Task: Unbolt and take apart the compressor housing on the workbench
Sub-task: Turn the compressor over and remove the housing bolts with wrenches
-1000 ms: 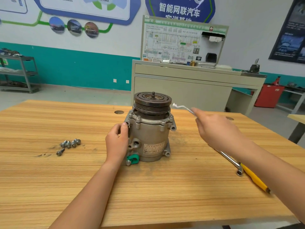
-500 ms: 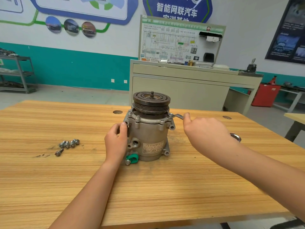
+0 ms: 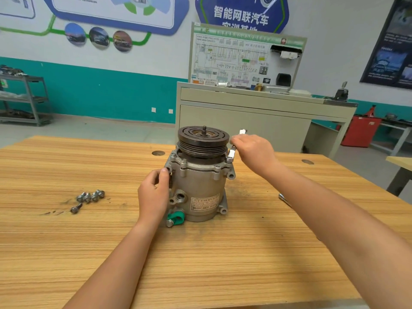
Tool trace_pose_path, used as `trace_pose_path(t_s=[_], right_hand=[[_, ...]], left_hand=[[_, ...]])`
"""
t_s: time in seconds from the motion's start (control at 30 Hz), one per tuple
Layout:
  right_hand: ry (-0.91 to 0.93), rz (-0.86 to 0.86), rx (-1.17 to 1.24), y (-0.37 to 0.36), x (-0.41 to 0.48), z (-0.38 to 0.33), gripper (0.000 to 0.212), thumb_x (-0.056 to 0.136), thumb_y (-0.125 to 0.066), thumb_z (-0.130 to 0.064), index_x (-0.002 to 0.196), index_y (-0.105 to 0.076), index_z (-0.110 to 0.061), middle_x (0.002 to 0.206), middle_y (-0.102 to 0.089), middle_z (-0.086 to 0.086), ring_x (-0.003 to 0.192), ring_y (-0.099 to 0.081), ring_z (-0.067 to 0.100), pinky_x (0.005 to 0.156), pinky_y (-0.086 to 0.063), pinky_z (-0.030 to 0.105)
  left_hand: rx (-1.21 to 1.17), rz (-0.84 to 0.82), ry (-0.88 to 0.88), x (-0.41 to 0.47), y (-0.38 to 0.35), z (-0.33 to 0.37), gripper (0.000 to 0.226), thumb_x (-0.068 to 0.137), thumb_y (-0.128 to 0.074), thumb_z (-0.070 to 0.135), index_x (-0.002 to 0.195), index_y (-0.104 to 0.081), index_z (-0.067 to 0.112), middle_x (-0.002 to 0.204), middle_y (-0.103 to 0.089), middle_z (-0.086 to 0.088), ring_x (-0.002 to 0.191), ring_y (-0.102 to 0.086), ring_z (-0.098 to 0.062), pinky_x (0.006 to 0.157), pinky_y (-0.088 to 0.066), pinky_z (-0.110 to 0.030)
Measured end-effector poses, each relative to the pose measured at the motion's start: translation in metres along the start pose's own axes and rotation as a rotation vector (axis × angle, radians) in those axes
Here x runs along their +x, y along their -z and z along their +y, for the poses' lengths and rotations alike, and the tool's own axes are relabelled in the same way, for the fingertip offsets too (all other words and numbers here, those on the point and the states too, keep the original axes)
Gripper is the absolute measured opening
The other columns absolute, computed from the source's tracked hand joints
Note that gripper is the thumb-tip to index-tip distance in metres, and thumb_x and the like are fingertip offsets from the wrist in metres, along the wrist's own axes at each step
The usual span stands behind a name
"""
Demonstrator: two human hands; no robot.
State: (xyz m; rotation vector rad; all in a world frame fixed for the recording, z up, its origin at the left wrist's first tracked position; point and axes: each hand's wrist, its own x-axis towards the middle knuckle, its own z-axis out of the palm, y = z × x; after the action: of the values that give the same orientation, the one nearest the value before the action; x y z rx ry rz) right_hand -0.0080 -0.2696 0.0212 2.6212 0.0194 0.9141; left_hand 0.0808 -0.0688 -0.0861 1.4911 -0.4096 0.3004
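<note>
Compressor housing [image 3: 196,186] standing on bench [image 3: 66,253], undivided; loose bolts [image 3: 90,196] lying aside. Left grip [image 3: 153,192] grasping housing side, right grip [image 3: 254,150] clenching wrench [image 3: 231,152] at flange; other flange bolts [image 3: 183,162] seated.

2 bare forearms, left hand [image 3: 153,195], right hand [image 3: 254,151]

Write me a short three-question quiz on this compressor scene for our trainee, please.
1. True or false: the left hand lies flat on the workbench, clear of the compressor.
2. Where do the loose bolts lie? A) to the compressor's left B) to its right C) behind it
3. Which tool does the right hand hold?
Key: 1 false, it grips the compressor's side; 2 A; 3 the wrench, set at the compressor's upper rim.
</note>
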Motion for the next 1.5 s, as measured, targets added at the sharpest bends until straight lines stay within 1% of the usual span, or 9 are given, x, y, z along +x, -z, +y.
trace_pose_path(t_s=[0.1, 0.27, 0.4, 0.63, 0.87, 1.07, 1.27, 1.37, 1.5], right_hand=[[-0.154, 0.137, 0.162, 0.010, -0.007, 0.007, 0.034, 0.082, -0.057, 0.008, 0.115, -0.061, 0.001, 0.084, -0.069, 0.017, 0.071, -0.065, 0.034, 0.056, -0.052, 0.039], [-0.320, 0.036, 0.153, 0.045, -0.057, 0.004, 0.050, 0.097, -0.039, -0.014, 0.144, -0.024, -0.008, 0.054, -0.045, 0.001, 0.044, -0.040, 0.021, 0.043, -0.026, 0.028], [-0.255, -0.323, -0.024, 0.057, -0.079, -0.017, 0.052, 0.095, -0.032, -0.012, 0.144, -0.016, -0.020, 0.058, -0.041, -0.004, 0.053, -0.043, 0.019, 0.042, -0.025, 0.029], [-0.231, -0.439, -0.129, 0.071, -0.062, -0.035, 0.050, 0.090, -0.034, -0.002, 0.137, -0.027, -0.017, 0.061, -0.039, -0.002, 0.052, -0.038, 0.016, 0.041, -0.021, 0.027], [-0.081, -0.582, -0.348, 0.096, -0.022, -0.052, 0.015, 0.087, -0.042, -0.001, 0.087, -0.043, -0.016, 0.061, -0.031, -0.002, 0.051, -0.030, 0.016, 0.040, -0.022, 0.026], [-0.175, -0.508, -0.315, 0.072, -0.034, -0.014, 0.036, 0.092, -0.035, -0.008, 0.125, -0.044, -0.020, 0.062, -0.033, -0.005, 0.053, -0.034, 0.012, 0.043, -0.026, 0.025], [-0.203, -0.382, -0.230, 0.016, -0.001, -0.003, 0.023, 0.090, -0.039, 0.004, 0.108, -0.049, -0.006, 0.102, -0.060, 0.008, 0.094, -0.056, 0.026, 0.061, -0.035, 0.030], [-0.180, -0.289, -0.113, 0.002, 0.010, 0.003, 0.024, 0.093, -0.039, 0.000, 0.112, -0.050, -0.007, 0.108, -0.061, 0.008, 0.098, -0.057, 0.027, 0.062, -0.039, 0.030], [-0.430, -0.062, 0.277, 0.024, -0.009, 0.013, 0.028, 0.098, -0.039, -0.019, 0.121, -0.051, -0.008, 0.095, -0.066, 0.016, 0.088, -0.061, 0.034, 0.073, -0.050, 0.043]], left_hand=[[-0.018, -0.007, 0.021, -0.001, -0.001, 0.001, 0.033, 0.098, -0.044, 0.025, 0.082, -0.061, 0.001, 0.077, -0.059, -0.011, 0.073, -0.049, -0.013, 0.066, -0.039, -0.032], [-0.030, 0.000, 0.030, -0.002, -0.001, 0.003, 0.032, 0.098, -0.044, 0.025, 0.083, -0.063, 0.003, 0.079, -0.060, -0.007, 0.074, -0.050, -0.012, 0.068, -0.040, -0.028], [-0.011, 0.003, 0.018, -0.002, -0.001, 0.003, 0.030, 0.099, -0.044, 0.024, 0.074, -0.059, 0.013, 0.071, -0.055, 0.001, 0.065, -0.046, -0.007, 0.054, -0.035, -0.013], [-0.022, 0.002, 0.019, -0.002, -0.002, 0.003, 0.031, 0.099, -0.044, 0.024, 0.081, -0.061, 0.005, 0.073, -0.055, -0.002, 0.058, -0.046, 0.002, 0.051, -0.035, -0.010], [-0.018, 0.003, 0.031, -0.003, -0.001, 0.004, 0.031, 0.099, -0.044, 0.025, 0.082, -0.062, 0.007, 0.075, -0.056, -0.003, 0.066, -0.048, -0.006, 0.056, -0.038, -0.015], [-0.027, -0.003, 0.040, -0.003, -0.001, 0.005, 0.032, 0.099, -0.044, 0.026, 0.080, -0.062, 0.007, 0.076, -0.058, -0.007, 0.071, -0.049, -0.012, 0.066, -0.039, -0.030], [-0.019, -0.005, 0.029, -0.002, 0.000, 0.004, 0.035, 0.098, -0.044, 0.026, 0.084, -0.061, -0.001, 0.080, -0.059, -0.016, 0.073, -0.049, -0.016, 0.066, -0.039, -0.033], [-0.015, -0.005, 0.037, -0.002, 0.000, 0.005, 0.035, 0.098, -0.044, 0.026, 0.084, -0.061, -0.001, 0.081, -0.060, -0.015, 0.073, -0.050, -0.015, 0.064, -0.039, -0.031], [-0.013, -0.006, 0.041, -0.001, -0.001, 0.005, 0.036, 0.098, -0.045, 0.026, 0.085, -0.060, -0.003, 0.078, -0.057, -0.011, 0.072, -0.048, -0.014, 0.065, -0.039, -0.032]])
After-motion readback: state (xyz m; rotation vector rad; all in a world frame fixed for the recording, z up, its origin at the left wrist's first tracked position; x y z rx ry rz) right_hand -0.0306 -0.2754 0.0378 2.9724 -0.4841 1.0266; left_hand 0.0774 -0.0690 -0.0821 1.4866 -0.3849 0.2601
